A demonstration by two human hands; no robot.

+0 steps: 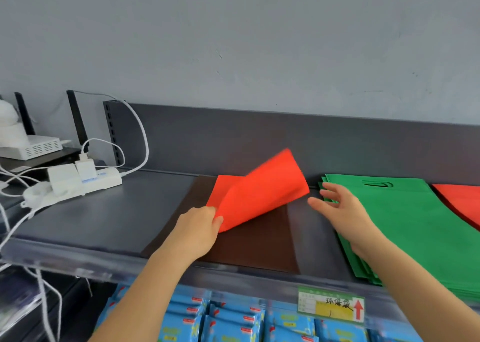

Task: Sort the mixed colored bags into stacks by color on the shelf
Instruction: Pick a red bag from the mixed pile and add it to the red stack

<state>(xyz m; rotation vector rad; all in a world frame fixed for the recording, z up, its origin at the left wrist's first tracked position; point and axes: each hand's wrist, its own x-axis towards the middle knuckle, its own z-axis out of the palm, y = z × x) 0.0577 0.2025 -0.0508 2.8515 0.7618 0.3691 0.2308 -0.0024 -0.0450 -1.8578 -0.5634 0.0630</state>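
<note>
The left hand (198, 228) was closed in a pinch, thumb and fingers pressed together at its two o'clock side, knuckles up; its bare forearm ran back toward seven o'clock, to the bottom edge of the view; the right hand (342, 206) was open, fingers spread and pointing toward ten o'clock, palm turned left, gripping nothing; its forearm ran back toward four o'clock.

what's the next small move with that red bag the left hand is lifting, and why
Probably carry the red bag rightward, past the green stack, to the red stack at the far right. The left hand pinches its near corner, peeling it off the brown bag, and the open right hand hovers beside its raised edge, ready to take it.
</note>
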